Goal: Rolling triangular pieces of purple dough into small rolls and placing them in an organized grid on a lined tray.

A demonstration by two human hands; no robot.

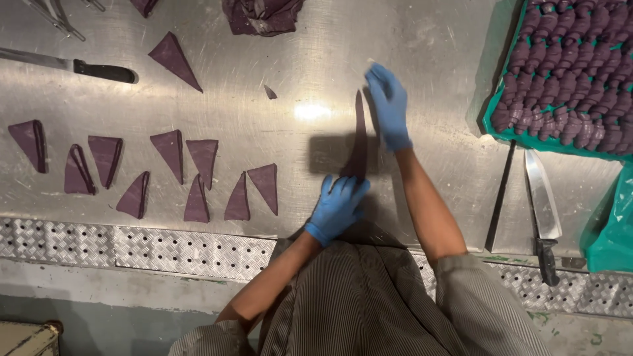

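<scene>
Stretching across the whole frame is the scratched steel worktable (264,125), and on its right edge sits a green tray (491,125) already packed with row upon row of rolled purple dough pieces (573,72) — that's the finished pile, and it looks close to full as far as the frame shows. Over on the left, a spread of flat purple dough triangles (198,171) lies unrolled, about ten or so, with one more triangle (173,59) higher up and a lump of leftover dough (262,14) at the top edge. So plenty shaped, and a fair batch still waiting, by my reckoning.

Now the action in the middle: one long, thin dough triangle (360,135) is pulled out lengthwise on the table. The left hand (337,207), blue-gloved, has its fingers curled down on the near, wide end, pinning it. The right hand (389,105), also gloved, lies flat with fingers extended alongside the far tip, touching or just beside it — hard to call.

A large knife (542,198) rests to the right, another knife (72,64) at top left, both untouched. A tiny dough scrap (270,92) sits alone.
</scene>
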